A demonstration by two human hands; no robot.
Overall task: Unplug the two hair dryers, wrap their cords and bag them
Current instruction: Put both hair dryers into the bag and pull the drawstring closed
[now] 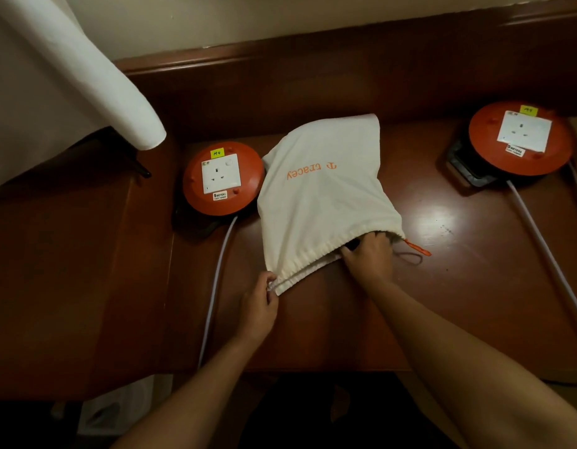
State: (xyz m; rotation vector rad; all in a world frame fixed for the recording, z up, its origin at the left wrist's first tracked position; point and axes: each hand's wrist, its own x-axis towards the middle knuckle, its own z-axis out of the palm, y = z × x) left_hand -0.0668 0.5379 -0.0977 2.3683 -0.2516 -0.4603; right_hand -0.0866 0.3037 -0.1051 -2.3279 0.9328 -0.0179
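Observation:
A cream drawstring bag [322, 196] with orange lettering lies bulging on the wooden table [475, 286], its mouth toward me. My left hand [259, 306] pinches the bag's hem at the near left corner. My right hand [371, 251] reaches into the bag's mouth, fingers hidden inside, next to a black part [353, 244] showing at the opening. An orange pull tab [417, 247] and a loop of cord [410, 258] lie beside the mouth. No hair dryer is plainly visible; the bag hides its contents.
Two orange cable reels with white sockets sit on the table, one [223, 178] left of the bag, one [520, 137] at the far right; nothing is plugged in. Their pale cables [215, 286] [539, 241] run toward me. White cloth [70, 76] hangs at upper left.

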